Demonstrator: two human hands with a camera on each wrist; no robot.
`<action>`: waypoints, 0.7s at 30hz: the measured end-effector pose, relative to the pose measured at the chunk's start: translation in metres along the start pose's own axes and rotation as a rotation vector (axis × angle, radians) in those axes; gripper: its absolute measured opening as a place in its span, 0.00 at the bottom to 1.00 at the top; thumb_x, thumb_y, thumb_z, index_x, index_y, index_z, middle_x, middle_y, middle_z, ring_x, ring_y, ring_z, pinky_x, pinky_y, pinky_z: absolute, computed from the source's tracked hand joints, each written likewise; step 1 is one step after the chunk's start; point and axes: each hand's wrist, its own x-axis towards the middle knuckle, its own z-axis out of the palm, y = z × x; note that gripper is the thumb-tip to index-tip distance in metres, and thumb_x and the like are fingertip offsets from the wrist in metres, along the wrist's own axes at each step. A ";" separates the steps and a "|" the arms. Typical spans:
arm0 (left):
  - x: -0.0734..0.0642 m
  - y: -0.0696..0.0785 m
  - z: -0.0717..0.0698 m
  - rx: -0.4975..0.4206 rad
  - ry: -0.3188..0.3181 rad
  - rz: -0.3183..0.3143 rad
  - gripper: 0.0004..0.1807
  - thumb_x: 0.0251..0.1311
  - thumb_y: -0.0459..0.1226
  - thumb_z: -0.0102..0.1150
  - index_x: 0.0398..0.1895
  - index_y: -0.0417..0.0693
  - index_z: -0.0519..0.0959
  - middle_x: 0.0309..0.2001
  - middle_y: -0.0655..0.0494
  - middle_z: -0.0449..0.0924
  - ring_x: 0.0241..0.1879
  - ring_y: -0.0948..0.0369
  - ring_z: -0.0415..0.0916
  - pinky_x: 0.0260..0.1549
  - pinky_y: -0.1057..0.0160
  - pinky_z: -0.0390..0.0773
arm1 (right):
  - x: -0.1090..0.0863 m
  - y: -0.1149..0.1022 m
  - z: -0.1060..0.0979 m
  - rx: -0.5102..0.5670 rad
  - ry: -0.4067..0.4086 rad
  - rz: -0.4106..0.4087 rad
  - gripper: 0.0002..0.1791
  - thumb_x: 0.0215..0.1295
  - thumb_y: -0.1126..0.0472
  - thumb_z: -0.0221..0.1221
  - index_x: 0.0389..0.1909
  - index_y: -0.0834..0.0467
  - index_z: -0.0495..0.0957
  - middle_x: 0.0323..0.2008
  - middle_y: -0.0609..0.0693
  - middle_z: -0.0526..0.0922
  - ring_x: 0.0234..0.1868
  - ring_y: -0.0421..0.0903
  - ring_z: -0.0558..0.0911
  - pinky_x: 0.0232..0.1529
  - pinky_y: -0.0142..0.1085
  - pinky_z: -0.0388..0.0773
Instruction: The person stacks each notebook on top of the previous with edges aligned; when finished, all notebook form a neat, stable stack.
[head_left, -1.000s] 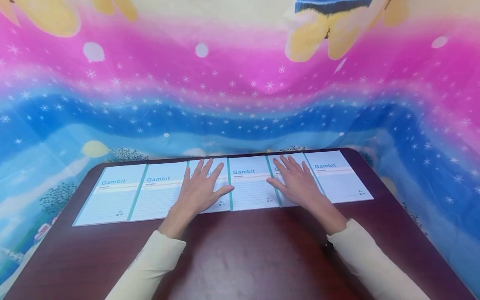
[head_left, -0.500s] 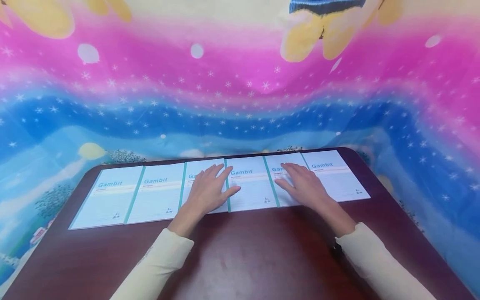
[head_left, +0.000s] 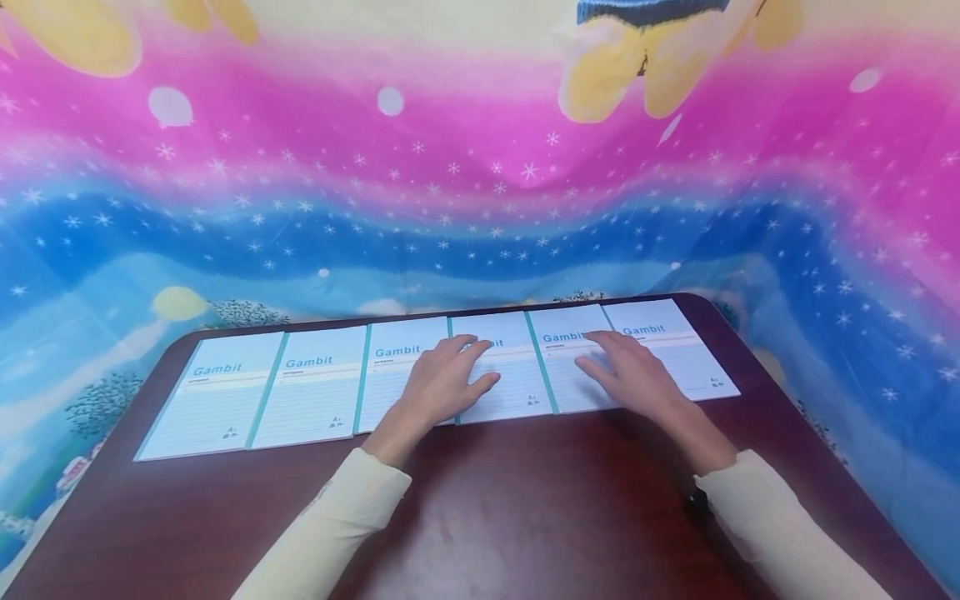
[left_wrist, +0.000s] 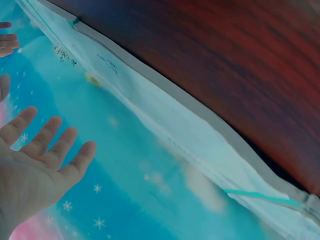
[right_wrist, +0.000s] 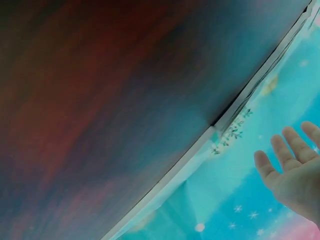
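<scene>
Several white "Gambit" notebooks with green spines lie side by side in a row along the far part of the table. My left hand (head_left: 442, 383) hovers over the seam between the third notebook (head_left: 393, 367) and the fourth notebook (head_left: 498, 392), fingers loosely extended. Over the right part of the fifth notebook (head_left: 562, 367) is my right hand (head_left: 637, 371), its fingers relaxed and holding nothing. In the left wrist view, a gap shows between the left hand (left_wrist: 40, 170) and the notebook edges. The right wrist view likewise shows the right hand (right_wrist: 295, 170) apart from the notebooks.
The first notebook (head_left: 206, 408) and second notebook (head_left: 311, 392) lie at the left, the sixth notebook (head_left: 667, 350) at the right. Dark brown wooden table (head_left: 525, 517) extends in front of the row. A colourful printed cloth (head_left: 450, 183) hangs behind and around the table.
Both hands have lifted from the notebooks and drawn back toward me and to the right. Their spread fingers have relaxed. The notebooks keep their row, and the view has shifted slightly.
</scene>
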 end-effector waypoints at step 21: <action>0.023 0.031 0.024 0.118 -0.105 0.162 0.28 0.70 0.56 0.56 0.68 0.56 0.78 0.67 0.53 0.75 0.67 0.53 0.70 0.63 0.47 0.73 | -0.012 0.030 -0.013 -0.135 -0.108 -0.030 0.37 0.73 0.42 0.57 0.74 0.60 0.66 0.70 0.62 0.70 0.71 0.63 0.65 0.69 0.64 0.61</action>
